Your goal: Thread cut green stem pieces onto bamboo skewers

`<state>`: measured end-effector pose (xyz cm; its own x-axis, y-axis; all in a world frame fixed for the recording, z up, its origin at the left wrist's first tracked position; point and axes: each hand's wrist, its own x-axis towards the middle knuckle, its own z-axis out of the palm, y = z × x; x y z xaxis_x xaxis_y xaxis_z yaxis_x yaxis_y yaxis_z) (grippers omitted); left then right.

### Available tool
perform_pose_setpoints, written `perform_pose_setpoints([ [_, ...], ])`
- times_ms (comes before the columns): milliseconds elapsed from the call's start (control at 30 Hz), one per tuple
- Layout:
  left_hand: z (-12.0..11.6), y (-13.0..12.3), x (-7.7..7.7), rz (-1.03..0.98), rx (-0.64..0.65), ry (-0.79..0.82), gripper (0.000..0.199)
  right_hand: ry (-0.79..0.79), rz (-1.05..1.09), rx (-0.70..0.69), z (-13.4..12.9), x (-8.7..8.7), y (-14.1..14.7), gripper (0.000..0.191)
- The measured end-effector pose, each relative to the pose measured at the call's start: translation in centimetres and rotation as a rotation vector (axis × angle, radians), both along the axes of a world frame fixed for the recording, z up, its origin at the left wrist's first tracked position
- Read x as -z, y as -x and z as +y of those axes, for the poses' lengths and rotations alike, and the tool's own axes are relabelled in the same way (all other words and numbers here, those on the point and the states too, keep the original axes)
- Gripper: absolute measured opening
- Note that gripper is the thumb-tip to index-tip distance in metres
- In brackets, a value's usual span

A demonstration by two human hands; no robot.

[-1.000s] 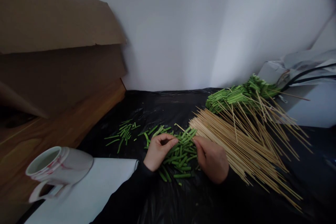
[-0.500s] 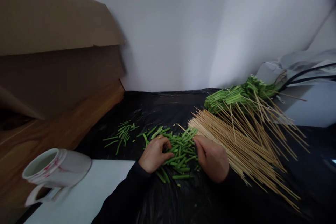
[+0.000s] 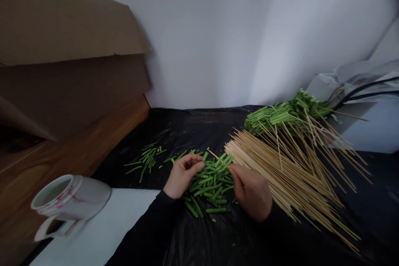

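Over the left part of a pile of cut green stems (image 3: 209,185), my left hand (image 3: 183,174) pinches a short green piece (image 3: 205,156) between thumb and fingertips. My right hand (image 3: 252,189) is closed on a thin wooden skewer (image 3: 213,153) at the pile's right side. The skewer's bare tip points up and left, towards the piece in my left hand. Some green pieces (image 3: 225,161) lie along the skewer near my right fingers; whether all are threaded on it is unclear.
Many loose skewers (image 3: 280,166) lie to the right, with finished-looking green bundles (image 3: 274,117) behind them. A few stems (image 3: 148,158) are scattered at left. A white mug (image 3: 75,197) stands front left, a cardboard box (image 3: 71,20) behind it, on wood (image 3: 124,129).
My left hand has risen from the pile and now pinches a green piece near the skewer's tip. My right hand has stayed nearly in place.
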<state>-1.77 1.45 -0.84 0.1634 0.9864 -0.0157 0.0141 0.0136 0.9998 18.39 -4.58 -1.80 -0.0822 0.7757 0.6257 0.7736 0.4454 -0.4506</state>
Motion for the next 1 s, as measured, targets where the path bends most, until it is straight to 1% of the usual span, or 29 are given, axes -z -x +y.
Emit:
perform_pose_setpoints([
  [133, -0.04, -0.18, -0.09, -0.259, 0.004, 0.209, 0.032, 0.008, -0.026, -0.022, -0.15, 0.08, 0.18, 0.029],
  [200, -0.08, -0.22, -0.25, -0.351, 0.024, 0.282, 0.032, 0.011, -0.034, -0.025, -0.21, 0.14, 0.23, 0.027],
  [367, -0.23, -0.23, -0.64, -0.437, 0.063, 0.37, 0.034, 0.031, -0.022, -0.054, -0.29, 0.4, 0.34, 0.026],
  [600, -0.23, -0.16, -0.54, -0.468, 0.07, 0.37, 0.029, 0.073, -0.062, -0.062, -0.37, 0.72, 0.5, 0.024],
  [767, -0.17, -0.1, -0.19, -0.463, 0.056, 0.327, 0.032, 0.08, -0.069, -0.055, -0.31, 0.88, 0.51, 0.025],
  [1000, -0.12, -0.18, 0.02, -0.469, 0.074, 0.302, 0.034, 0.105, -0.106, -0.053, -0.32, 0.87, 0.47, 0.025],
])
